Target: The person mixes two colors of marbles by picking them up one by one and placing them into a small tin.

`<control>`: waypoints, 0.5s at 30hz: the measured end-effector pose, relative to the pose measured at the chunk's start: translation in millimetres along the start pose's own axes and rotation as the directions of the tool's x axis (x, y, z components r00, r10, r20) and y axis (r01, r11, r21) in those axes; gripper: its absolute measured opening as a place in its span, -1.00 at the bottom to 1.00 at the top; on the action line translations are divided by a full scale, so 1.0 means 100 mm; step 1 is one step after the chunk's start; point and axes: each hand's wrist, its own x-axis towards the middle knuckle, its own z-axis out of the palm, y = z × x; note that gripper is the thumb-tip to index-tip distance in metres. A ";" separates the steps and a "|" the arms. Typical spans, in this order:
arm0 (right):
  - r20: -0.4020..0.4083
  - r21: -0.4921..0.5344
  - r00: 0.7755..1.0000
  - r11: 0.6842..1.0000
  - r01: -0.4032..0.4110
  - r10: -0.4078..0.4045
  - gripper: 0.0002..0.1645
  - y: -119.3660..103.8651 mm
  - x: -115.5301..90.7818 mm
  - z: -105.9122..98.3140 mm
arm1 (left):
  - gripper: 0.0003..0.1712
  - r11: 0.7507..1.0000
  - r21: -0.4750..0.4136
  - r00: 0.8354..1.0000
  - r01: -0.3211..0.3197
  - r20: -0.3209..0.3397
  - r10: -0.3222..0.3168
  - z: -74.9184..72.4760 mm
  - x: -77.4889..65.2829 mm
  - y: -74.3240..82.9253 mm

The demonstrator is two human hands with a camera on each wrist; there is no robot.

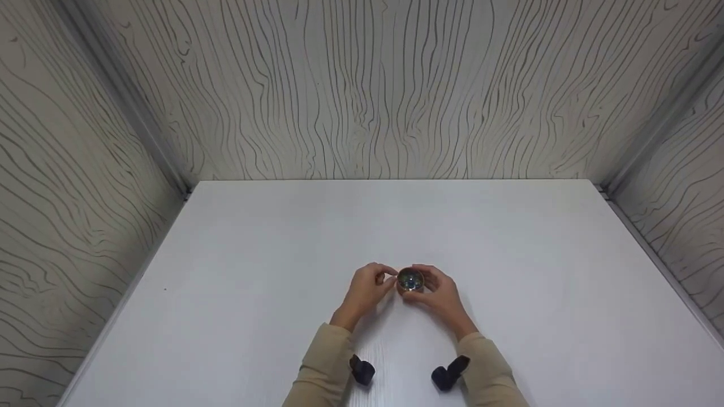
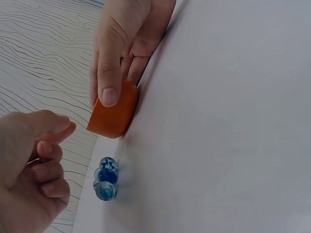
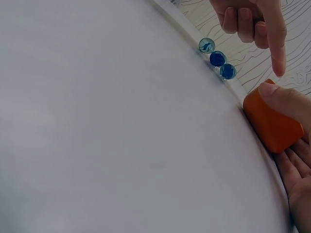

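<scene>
In the head view my right hand grips a small cup from its right side. Its orange outer wall shows in the left wrist view, the thumb lying along it. Seen from above, the inside looks dark, glossy and blue-green. My left hand is at the cup's left rim, thumb and index finger stretched toward it, with nothing visible between their tips. The other fingers of that hand are bent. Several clear glass marbles with blue swirls lie close together on the table, near the cup; my left hand hides them from above.
The white tabletop stretches out around both hands. Panels with a wood-grain line pattern stand at the back and sides, meeting at grey corner posts. Black wrist cameras stick out from both sleeves.
</scene>
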 end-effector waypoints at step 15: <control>0.002 -0.023 1.000 1.000 0.017 -0.017 -0.25 0.01 0.00 0.00 | -0.85 0.992 -0.105 0.997 0.075 0.014 -0.074 -0.05 -0.07 -0.09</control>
